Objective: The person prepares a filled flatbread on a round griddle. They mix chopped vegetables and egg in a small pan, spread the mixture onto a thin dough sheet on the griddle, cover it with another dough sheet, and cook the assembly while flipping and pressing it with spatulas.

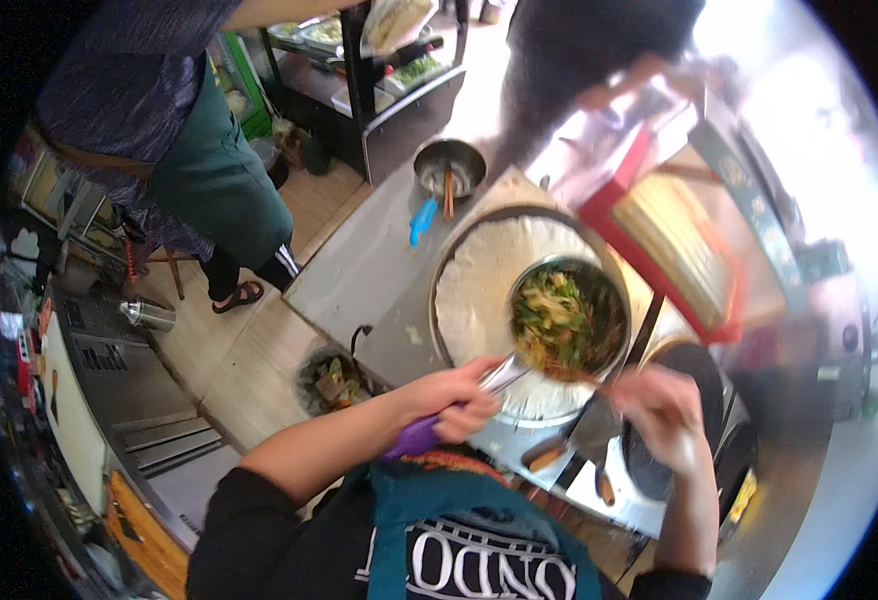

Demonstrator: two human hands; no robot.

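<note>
My left hand (465, 397) is closed round the handle of a metal pan (619, 300), with a purple cloth or grip (412, 437) under the fingers. Inside the pan lies a mix of noodles and green vegetables (551, 319). The pan is over a large round griddle lined with a pale sheet (476, 300), perhaps dough or paper. My right hand (656, 412) is at the pan's near right edge, blurred, its fingers round the end of thin sticks that look like chopsticks (577, 376) and reach into the food.
Beyond the griddle stands a small metal bowl (450, 161) with a blue-handled utensil (422, 221). A wide scraper (596, 429) and dark round griddles (649, 457) lie at the right, a red box (611, 187) behind. A person in a green apron (221, 180) stands at the left.
</note>
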